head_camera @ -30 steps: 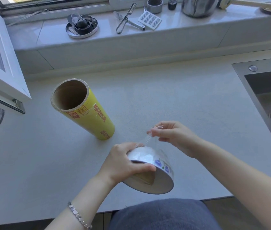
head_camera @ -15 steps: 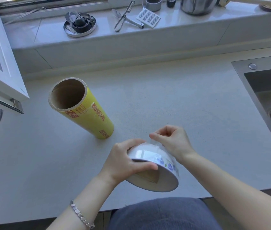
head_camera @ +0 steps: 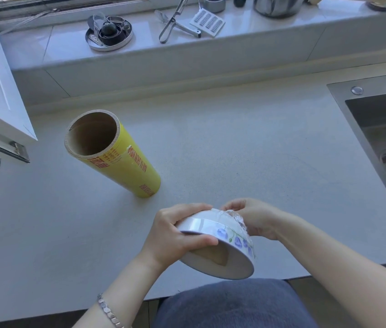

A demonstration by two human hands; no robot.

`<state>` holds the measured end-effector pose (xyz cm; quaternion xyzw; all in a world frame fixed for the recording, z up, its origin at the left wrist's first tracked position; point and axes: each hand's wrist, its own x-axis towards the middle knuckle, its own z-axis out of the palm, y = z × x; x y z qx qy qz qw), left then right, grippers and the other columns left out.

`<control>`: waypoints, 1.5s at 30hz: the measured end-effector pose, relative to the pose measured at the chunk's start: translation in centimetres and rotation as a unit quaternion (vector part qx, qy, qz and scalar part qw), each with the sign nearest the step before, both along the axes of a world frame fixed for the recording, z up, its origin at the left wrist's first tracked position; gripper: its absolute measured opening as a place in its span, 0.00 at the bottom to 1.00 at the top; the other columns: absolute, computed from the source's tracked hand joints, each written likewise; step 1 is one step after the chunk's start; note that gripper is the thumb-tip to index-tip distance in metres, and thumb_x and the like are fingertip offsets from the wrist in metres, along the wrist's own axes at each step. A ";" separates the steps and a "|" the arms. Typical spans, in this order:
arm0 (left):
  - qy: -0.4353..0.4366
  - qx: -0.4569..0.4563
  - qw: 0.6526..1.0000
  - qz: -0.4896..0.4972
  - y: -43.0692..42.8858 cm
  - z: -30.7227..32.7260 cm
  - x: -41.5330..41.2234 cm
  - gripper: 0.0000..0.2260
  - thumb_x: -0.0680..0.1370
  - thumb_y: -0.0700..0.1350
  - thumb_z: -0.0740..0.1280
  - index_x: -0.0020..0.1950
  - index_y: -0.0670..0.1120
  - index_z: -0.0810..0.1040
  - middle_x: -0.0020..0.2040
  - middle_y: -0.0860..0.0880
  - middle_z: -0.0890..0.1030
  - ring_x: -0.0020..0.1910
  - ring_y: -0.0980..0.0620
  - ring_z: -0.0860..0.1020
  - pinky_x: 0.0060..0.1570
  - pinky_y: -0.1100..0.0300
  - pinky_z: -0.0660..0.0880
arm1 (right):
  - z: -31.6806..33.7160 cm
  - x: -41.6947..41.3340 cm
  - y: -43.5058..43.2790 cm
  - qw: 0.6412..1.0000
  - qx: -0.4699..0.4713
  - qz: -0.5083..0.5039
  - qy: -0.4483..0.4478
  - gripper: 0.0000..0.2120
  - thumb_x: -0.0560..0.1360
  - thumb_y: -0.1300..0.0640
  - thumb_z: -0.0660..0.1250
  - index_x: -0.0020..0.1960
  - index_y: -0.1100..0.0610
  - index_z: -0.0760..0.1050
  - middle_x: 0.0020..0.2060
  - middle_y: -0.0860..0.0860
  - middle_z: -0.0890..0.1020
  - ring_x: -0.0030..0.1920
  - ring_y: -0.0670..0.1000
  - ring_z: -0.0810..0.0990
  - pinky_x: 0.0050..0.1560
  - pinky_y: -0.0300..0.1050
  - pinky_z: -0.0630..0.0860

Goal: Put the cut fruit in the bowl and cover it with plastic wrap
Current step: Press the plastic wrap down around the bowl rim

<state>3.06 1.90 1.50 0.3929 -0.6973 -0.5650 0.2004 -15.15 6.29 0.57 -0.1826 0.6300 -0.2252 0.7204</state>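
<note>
My left hand (head_camera: 175, 235) grips the tilted white ceramic bowl with blue flowers (head_camera: 230, 237) over the pale counter (head_camera: 234, 150). A tan fruit wedge (head_camera: 215, 256) shows inside. My right hand (head_camera: 256, 218) pinches crumpled clear plastic wrap (head_camera: 234, 215) against the bowl's wall. I judge only the tucking is left.

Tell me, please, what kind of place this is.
Most likely a home kitchen. A steel sink is set into the counter, a peeler and a grater lie on the window ledge, and a roll of plastic wrap stands on the counter.
</note>
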 end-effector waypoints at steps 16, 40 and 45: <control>0.021 0.004 0.998 0.054 -0.4 0.4 0.0 0.15 0.54 0.58 0.73 0.39 0.69 0.80 0.40 0.69 0.82 0.42 0.67 0.80 0.46 0.69 0.76 | 1.6 1.3 2.7 0.901 -0.374 0.132 0.175 0.31 0.62 0.40 0.69 0.63 0.37 0.65 0.60 0.35 0.73 0.60 0.35 0.72 0.59 0.29 0.67; -0.029 0.168 0.985 -0.039 -1.3 0.1 -2.2 0.19 0.58 0.63 0.68 0.45 0.57 0.82 0.45 0.55 0.84 0.46 0.58 0.80 0.48 0.64 0.75 | 1.4 -0.1 0.6 0.978 -0.197 -0.011 0.065 0.29 0.51 0.44 0.75 0.49 0.46 0.68 0.45 0.55 0.83 0.36 0.46 0.79 0.43 0.42 0.75; -0.026 0.146 0.989 -0.023 -0.4 -1.2 -1.3 0.27 0.56 0.66 0.72 0.50 0.54 0.81 0.46 0.53 0.85 0.48 0.56 0.82 0.48 0.62 0.77 | 1.1 0.5 0.4 0.976 -0.192 -0.030 0.100 0.29 0.48 0.42 0.73 0.46 0.47 0.68 0.47 0.59 0.84 0.35 0.48 0.78 0.40 0.43 0.74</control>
